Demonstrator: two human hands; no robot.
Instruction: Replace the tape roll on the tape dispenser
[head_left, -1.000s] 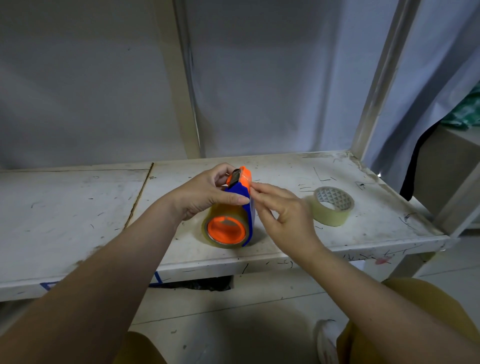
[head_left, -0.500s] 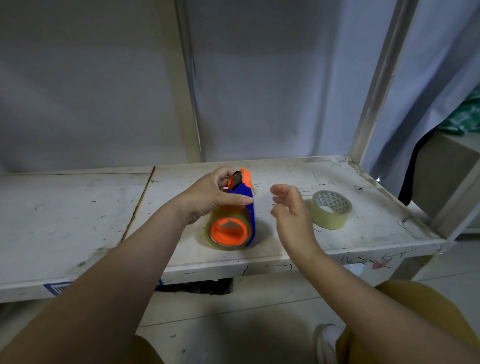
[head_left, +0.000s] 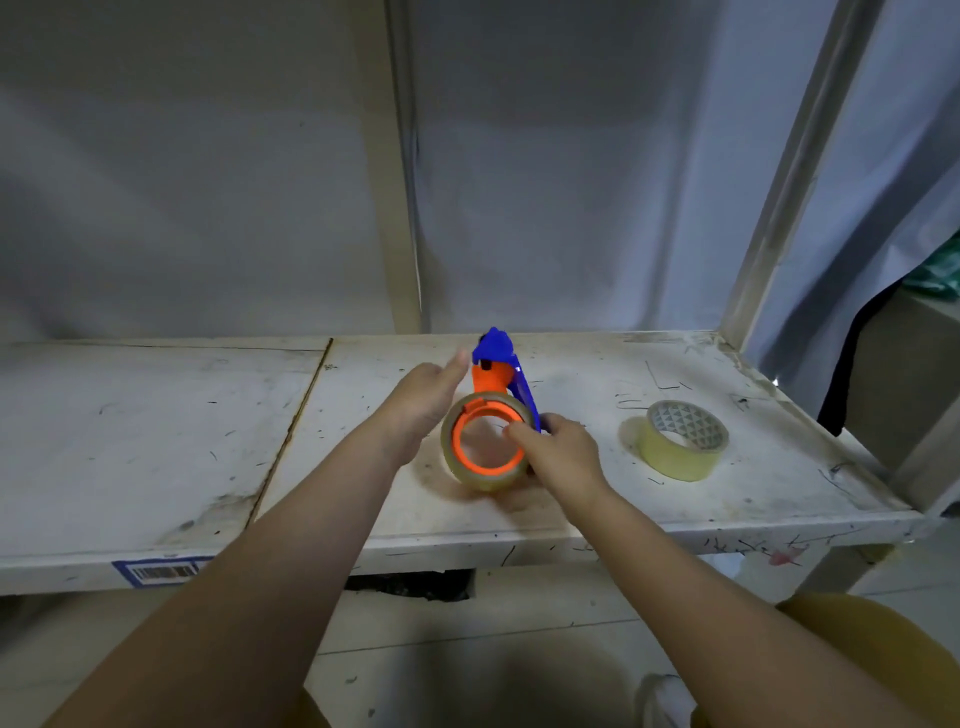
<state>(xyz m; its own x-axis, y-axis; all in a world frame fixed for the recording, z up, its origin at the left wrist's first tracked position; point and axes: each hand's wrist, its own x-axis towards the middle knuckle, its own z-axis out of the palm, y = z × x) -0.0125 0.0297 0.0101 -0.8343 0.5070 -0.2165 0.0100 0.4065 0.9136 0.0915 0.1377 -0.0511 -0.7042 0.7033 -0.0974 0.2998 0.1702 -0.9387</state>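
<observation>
A blue and orange tape dispenser (head_left: 497, 366) stands upright on the white table (head_left: 156, 441). A clear brownish tape roll (head_left: 457, 465) sits on its orange hub, facing me. My right hand (head_left: 563, 454) grips the dispenser low on its right side, thumb on the roll's front rim and fingers behind the blue side plate. My left hand (head_left: 423, 397) is against the dispenser's left side with its fingers stretched out, one fingertip near the blue head; it grips nothing. A second, yellowish tape roll (head_left: 675, 462) lies flat on the table to the right, apart from both hands.
A seam (head_left: 291, 441) runs across the tabletop left of my arms. A barcode label (head_left: 161, 571) is stuck on the front edge. Upright frame posts (head_left: 389, 208) stand behind and at the right corner. My knee (head_left: 883, 654) is below the table's right end.
My right hand moved in from hovering and took hold of the dispenser's lower right side. My left hand released the top and opened beside it. The dispenser's head tilted away from me.
</observation>
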